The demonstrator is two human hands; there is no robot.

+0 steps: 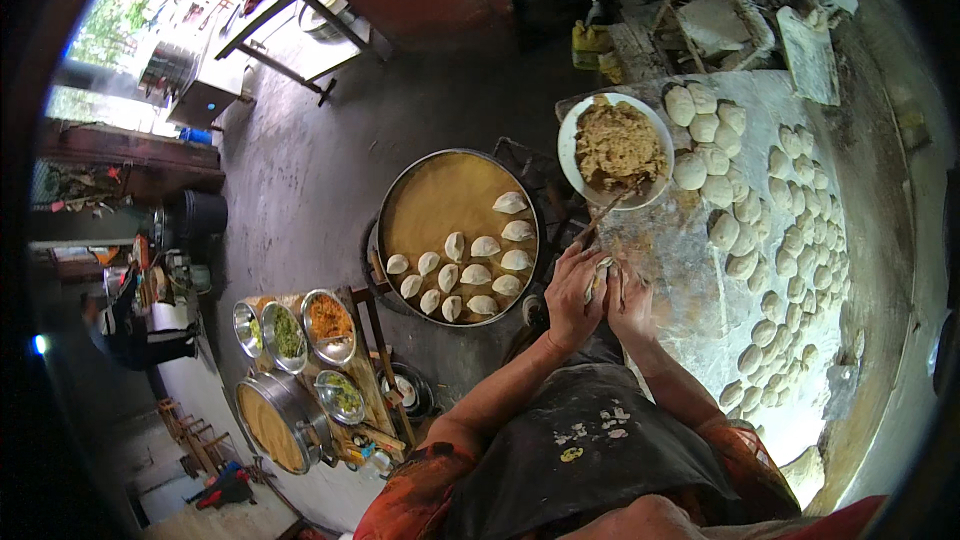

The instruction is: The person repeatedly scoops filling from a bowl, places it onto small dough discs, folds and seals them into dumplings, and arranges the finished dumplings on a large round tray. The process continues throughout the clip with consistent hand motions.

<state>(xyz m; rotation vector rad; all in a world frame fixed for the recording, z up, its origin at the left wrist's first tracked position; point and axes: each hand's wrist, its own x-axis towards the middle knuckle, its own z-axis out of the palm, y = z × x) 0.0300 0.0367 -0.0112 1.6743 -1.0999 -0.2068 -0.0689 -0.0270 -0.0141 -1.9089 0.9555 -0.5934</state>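
My left hand (574,296) and my right hand (628,300) are together in front of my apron, both closed around a piece of pale dough (601,270). Fingers cover most of it; a little greenish filling seems to show. A thin stick (606,220) runs from the filling down to the fingers of my left hand; whether they touch it, I cannot tell. Just beyond my hands, the brown minced filling (619,139) lies in a white bowl (568,154). To the left, several folded dumplings (475,274) rest on a round steamer tray (427,195) with a tan cloth-like lining.
Many dough balls (742,232) spread over the floured table (667,270) at right. At lower left, metal bowls of chopped orange (328,317) and green (286,334) food stand on a wooden stand beside a deep steamer (289,420). A person (127,326) is far left.
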